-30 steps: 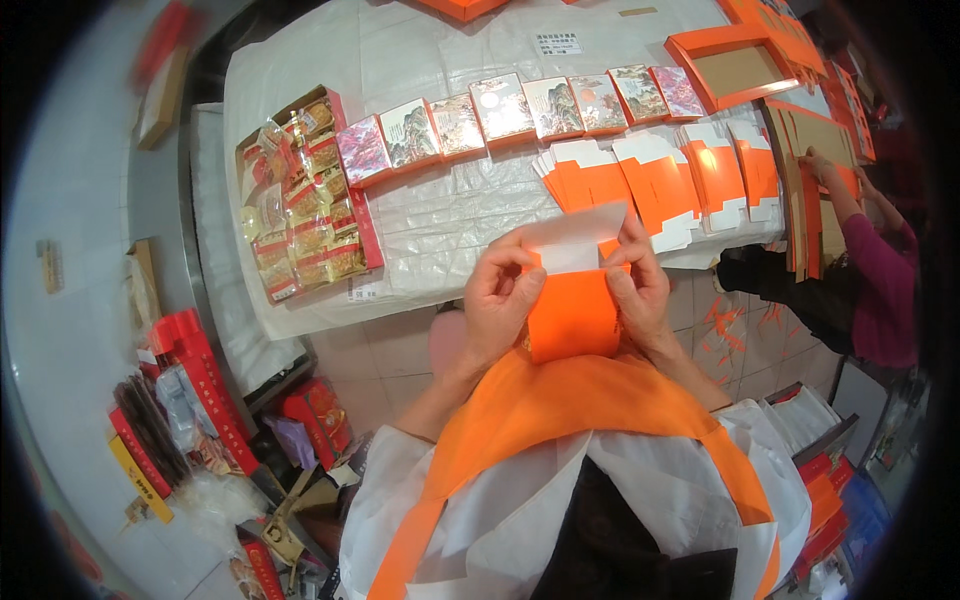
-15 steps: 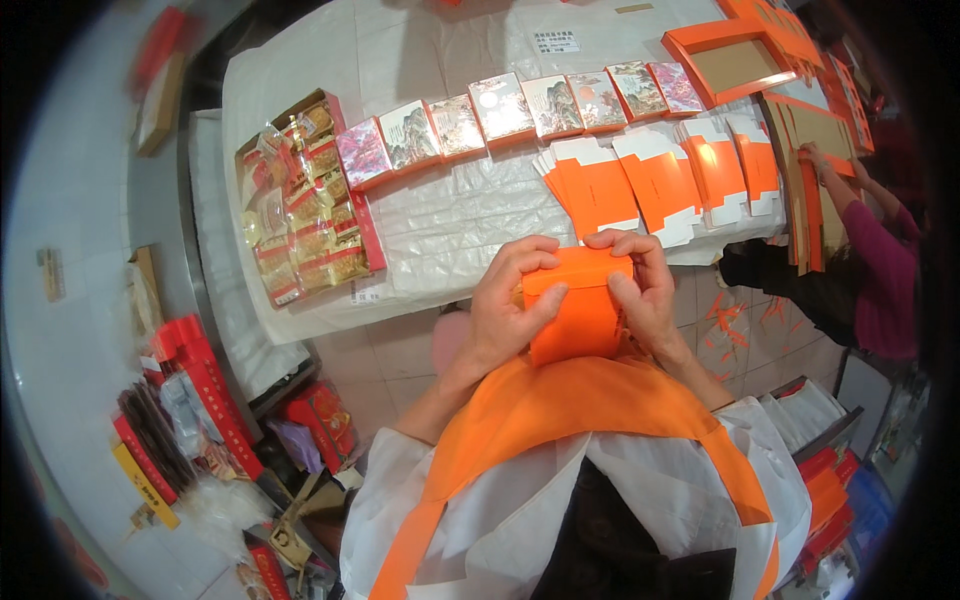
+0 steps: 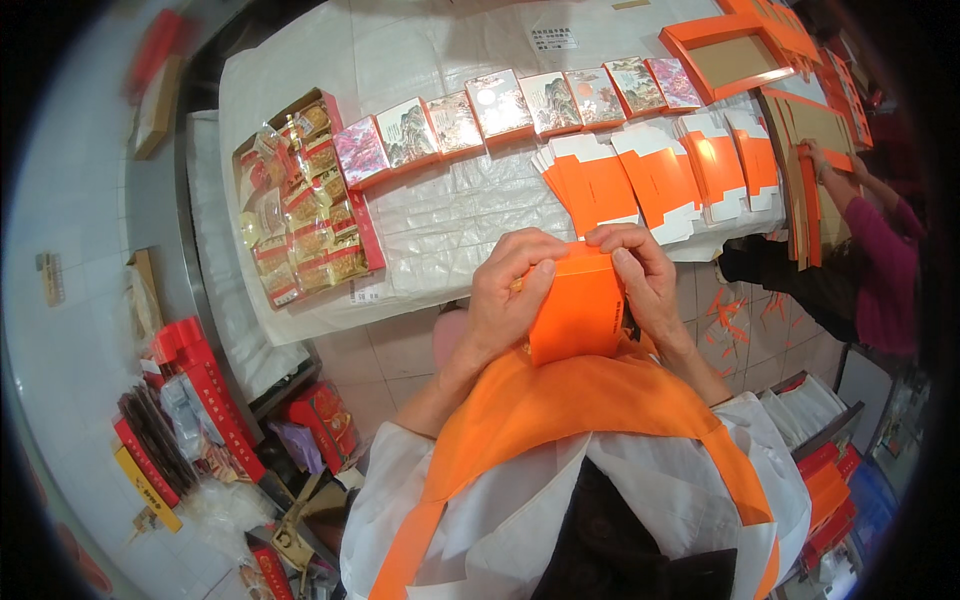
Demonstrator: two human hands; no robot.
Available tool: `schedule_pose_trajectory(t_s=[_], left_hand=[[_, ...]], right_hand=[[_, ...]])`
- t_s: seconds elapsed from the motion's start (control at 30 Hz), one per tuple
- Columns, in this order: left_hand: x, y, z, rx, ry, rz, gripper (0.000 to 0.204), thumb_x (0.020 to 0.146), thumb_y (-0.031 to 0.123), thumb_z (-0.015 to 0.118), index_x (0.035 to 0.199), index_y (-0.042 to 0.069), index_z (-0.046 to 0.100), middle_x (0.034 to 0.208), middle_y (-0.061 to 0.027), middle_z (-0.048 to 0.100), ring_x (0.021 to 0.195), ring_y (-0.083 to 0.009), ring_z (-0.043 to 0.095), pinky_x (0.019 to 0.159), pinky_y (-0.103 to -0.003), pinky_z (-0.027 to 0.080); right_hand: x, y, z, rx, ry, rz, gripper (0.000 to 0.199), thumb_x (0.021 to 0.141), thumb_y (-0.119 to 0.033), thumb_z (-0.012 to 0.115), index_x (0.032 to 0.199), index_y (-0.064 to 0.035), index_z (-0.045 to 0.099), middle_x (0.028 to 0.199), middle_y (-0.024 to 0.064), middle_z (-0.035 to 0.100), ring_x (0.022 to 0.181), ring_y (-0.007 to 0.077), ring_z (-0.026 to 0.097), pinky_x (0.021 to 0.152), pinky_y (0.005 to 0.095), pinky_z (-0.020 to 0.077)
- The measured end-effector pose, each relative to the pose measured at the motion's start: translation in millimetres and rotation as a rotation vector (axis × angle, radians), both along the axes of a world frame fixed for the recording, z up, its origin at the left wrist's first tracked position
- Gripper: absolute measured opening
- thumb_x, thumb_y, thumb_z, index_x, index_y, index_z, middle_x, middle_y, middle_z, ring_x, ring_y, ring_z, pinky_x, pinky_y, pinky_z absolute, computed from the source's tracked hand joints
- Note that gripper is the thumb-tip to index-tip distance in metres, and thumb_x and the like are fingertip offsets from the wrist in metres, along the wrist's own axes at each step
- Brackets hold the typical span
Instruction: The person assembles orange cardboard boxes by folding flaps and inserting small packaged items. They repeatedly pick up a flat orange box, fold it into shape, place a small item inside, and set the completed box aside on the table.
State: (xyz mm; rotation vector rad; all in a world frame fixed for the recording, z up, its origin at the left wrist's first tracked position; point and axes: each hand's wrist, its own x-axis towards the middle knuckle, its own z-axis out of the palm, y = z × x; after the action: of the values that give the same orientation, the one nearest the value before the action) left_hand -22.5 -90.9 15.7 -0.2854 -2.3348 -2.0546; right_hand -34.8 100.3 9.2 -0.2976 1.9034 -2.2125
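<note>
Between my two hands is an orange cardboard box (image 3: 578, 318), held close to my orange apron (image 3: 600, 395) just off the table's front edge. My left hand (image 3: 512, 290) grips its left side, thumb along the upper left edge. On the other side my right hand (image 3: 640, 275) has its fingers curled over the top edge and its thumb pressed near the upper right corner. Both hands are closed on the box. Beyond them lie fanned stacks of flat orange-and-white box blanks (image 3: 598, 190). A row of small picture-printed boxes (image 3: 500, 105) stands behind.
At the left of the white-covered table (image 3: 440, 215) sits a red-edged carton (image 3: 372, 235) of gold-wrapped packets. An orange tray (image 3: 735, 58) lies at the back right. A co-worker in a purple sleeve (image 3: 885, 255) handles cardboard pieces (image 3: 800, 125). Red boxes (image 3: 215, 400) crowd the lower left.
My left thumb has moved up from the box's front face to its upper edge. The right thumb has shifted up too, and the box's front is tilted and more exposed.
</note>
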Motion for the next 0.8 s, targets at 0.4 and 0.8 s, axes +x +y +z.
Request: schedule_pose_trajectory(t_s=[0.4, 0.8], left_hand=[[8, -2, -25, 0.621, -0.684, -0.016, 0.047, 0.090, 0.017, 0.043, 0.135, 0.005, 0.033, 0.127, -0.0059, 0.047, 0.107, -0.0195, 0.052, 0.087, -0.032, 0.044], [3, 14, -41, 0.790, -0.600, -0.103, 0.071, 0.087, 0.014, 0.059, 0.140, 0.005, 0.013, 0.128, -0.0069, 0.040, 0.117, -0.0153, 0.040, 0.097, -0.030, 0.035]], right_hand=[[-29, -9, -44, -0.797, -0.434, -0.144, 0.018, 0.096, -0.020, 0.042, 0.100, -0.0037, 0.050, 0.109, 0.0071, 0.055, 0.101, 0.0157, 0.054, 0.088, 0.0304, 0.0455], [-69, -77, -68, -0.535, -0.243, 0.025, 0.028, 0.088, -0.017, 0.053, 0.109, 0.0009, 0.051, 0.112, 0.0188, 0.054, 0.103, 0.0249, 0.056, 0.084, 0.0298, 0.0496]])
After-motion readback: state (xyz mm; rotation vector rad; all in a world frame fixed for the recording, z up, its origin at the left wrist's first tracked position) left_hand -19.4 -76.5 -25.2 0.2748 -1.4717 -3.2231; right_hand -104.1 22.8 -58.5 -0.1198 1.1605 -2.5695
